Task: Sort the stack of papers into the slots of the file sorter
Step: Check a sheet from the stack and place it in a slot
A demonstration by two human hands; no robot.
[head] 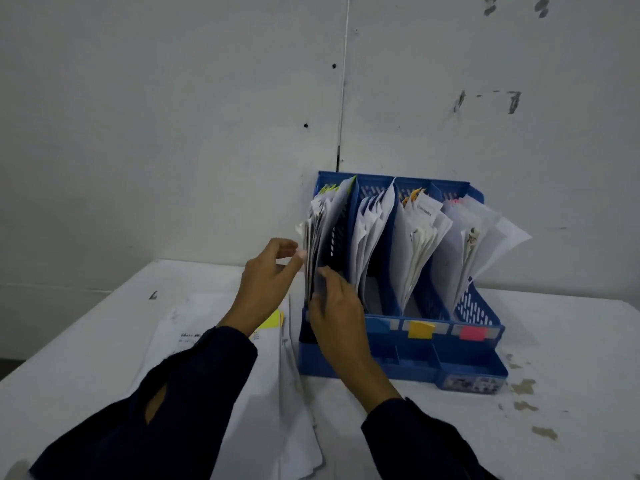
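A blue plastic file sorter (460, 362) stands on the white table against the wall, its several upright slots stuffed with white sheets. My left hand (268, 280) pinches the outer edge of the paper bundle (320, 230) in the leftmost slot. My right hand (334, 311) presses against the front of that same bundle, fingers lying along the sheets. A loose stack of papers (270, 393) lies flat on the table left of the sorter, partly under my left sleeve, with a yellow sticky tab (272, 321) on it.
Yellow (420, 329) and pink (473, 332) colour labels mark the sorter's front rail. A grey wall rises right behind the sorter. Brownish stains (524, 388) spot the table to the right. The table's left edge (69, 336) runs diagonally.
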